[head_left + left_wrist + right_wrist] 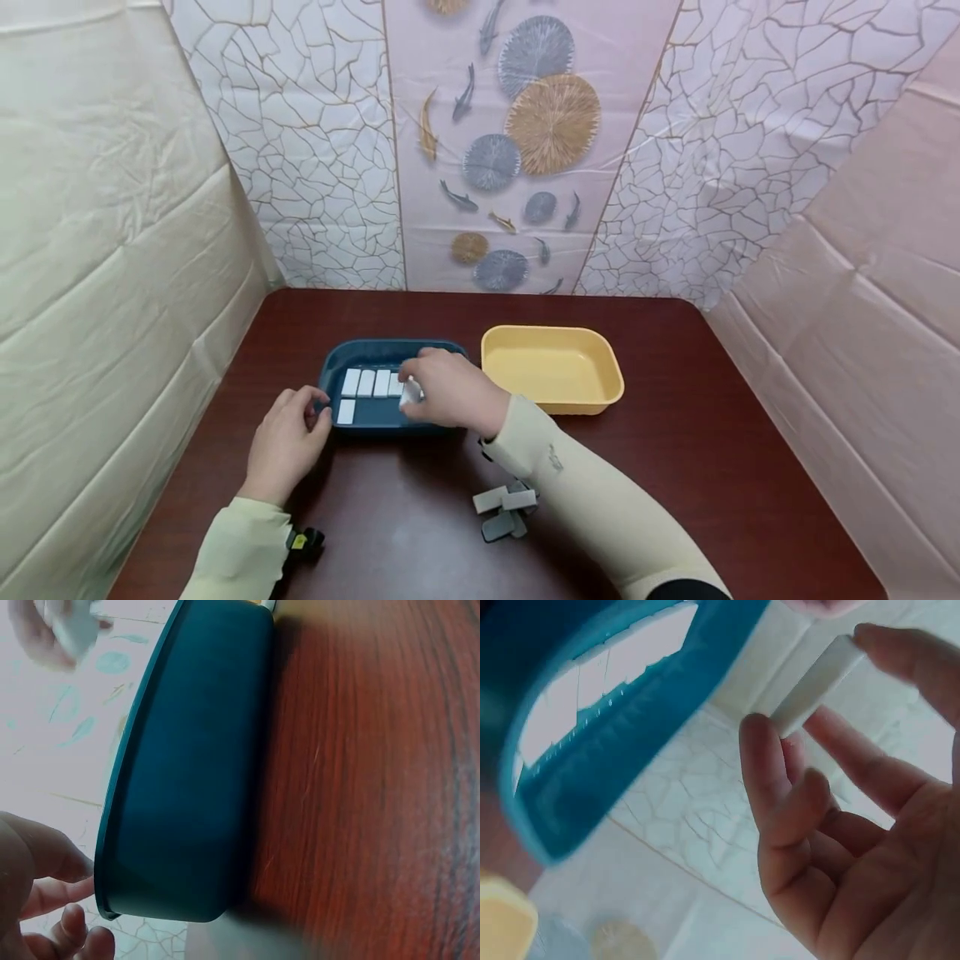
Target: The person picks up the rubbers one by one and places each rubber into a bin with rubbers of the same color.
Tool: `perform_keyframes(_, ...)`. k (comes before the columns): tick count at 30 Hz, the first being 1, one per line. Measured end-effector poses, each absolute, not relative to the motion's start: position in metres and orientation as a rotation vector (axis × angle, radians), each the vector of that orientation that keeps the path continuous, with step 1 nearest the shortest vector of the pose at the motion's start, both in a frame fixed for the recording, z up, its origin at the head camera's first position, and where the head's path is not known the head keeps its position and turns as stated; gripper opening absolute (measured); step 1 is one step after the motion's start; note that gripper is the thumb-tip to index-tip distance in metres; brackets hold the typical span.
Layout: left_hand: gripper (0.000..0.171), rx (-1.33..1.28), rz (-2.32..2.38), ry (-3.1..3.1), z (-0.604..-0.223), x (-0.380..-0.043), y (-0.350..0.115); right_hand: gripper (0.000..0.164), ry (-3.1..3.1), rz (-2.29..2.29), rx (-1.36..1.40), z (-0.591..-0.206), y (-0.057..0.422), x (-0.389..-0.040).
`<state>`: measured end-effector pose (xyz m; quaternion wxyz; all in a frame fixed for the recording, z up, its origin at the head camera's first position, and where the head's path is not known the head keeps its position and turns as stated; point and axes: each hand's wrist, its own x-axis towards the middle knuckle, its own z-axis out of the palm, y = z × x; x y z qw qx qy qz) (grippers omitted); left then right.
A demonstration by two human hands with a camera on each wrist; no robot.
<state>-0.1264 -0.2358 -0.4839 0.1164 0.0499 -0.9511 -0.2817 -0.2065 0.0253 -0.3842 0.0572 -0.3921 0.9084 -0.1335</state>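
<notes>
My right hand [450, 385] pinches a white rectangular tile [815, 684] between thumb and fingertips, tilted, above the right part of a blue tray [405, 427]. Inside the tray several white tiles [366, 382] stand in a row along the back. One more white tile [346, 412] lies at the front left; part of the row's right end is behind my hand. At the tray's left rim, my left hand [287, 437] has its thumb and a finger on the edge, with its other fingers curled in the left wrist view.
A yellow tray [551, 408] stands to the right of the blue one. Nearer, a loose pile of grey and white tiles [504, 510] lies on the dark red table [405, 533], beside my right forearm. Patterned cloth [322, 150] hangs behind the table.
</notes>
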Motion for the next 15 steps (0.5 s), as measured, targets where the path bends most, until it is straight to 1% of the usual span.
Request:
perform_keyframes(2, 0.022, 0.157, -0.833, -2.789, -0.487, -0.127, -0.237, 0.043, 2.727, -0.383, -1.146, -0.388, 0.008, -0.220)
perform_keyframes(4, 0.022, 0.172, -0.843, -2.794, -0.489, -0.127, -0.238, 0.042, 2.709, -0.351, -1.097, -0.395, -0.007, -0.232)
perform_keyframes(7, 0.023, 0.194, -0.854, -2.802, -0.490, -0.127, -0.239, 0.035, 2.688, -0.323, -1.062, -0.407, -0.028, -0.245)
perform_keyframes(10, 0.024, 0.193, -0.870, -2.803, -0.490, -0.127, -0.241, 0.028, 2.655, -0.307, -1.083, -0.423, -0.045, -0.250)
perform_keyframes(15, 0.023, 0.176, -0.890, -2.808, -0.488, -0.127, -0.244, 0.018, 2.626, -0.279, -1.180, -0.448, -0.066, -0.247)
